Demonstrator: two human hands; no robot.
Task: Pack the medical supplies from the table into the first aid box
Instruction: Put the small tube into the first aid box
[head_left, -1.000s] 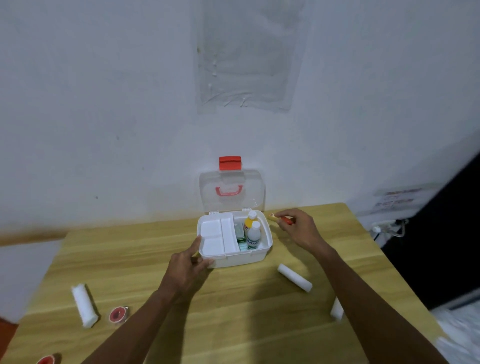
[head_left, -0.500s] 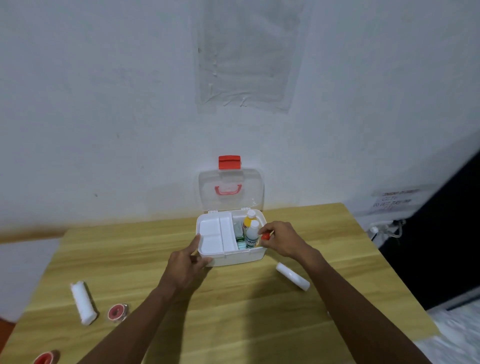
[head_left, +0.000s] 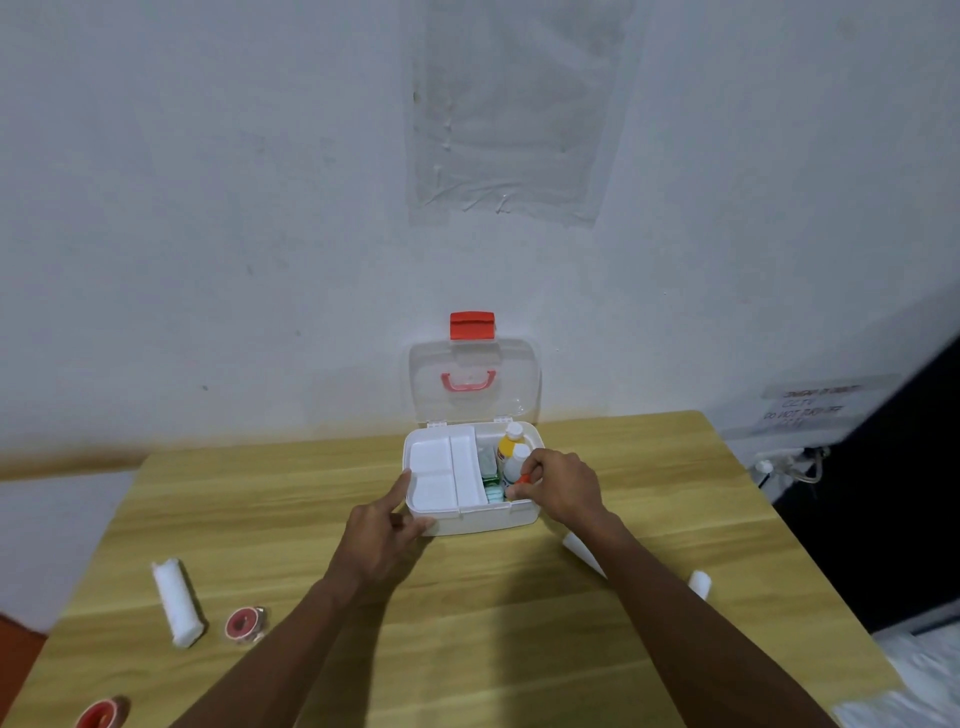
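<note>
First aid box (head_left: 470, 514) sits open at desk's far edge, centre. Right hand (head_left: 563, 486) is over its right compartment, fingertips pinching a small red item (head_left: 524, 478) just beside the bottles (head_left: 511, 454); item's axis unclear. Left hand (head_left: 382, 535) is spread, bracing the box's near-left corner. Right hand nearer the drop spot.

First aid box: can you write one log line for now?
left hand: steadies first aid box | right hand: lowers small red item into it | lid: open
</note>
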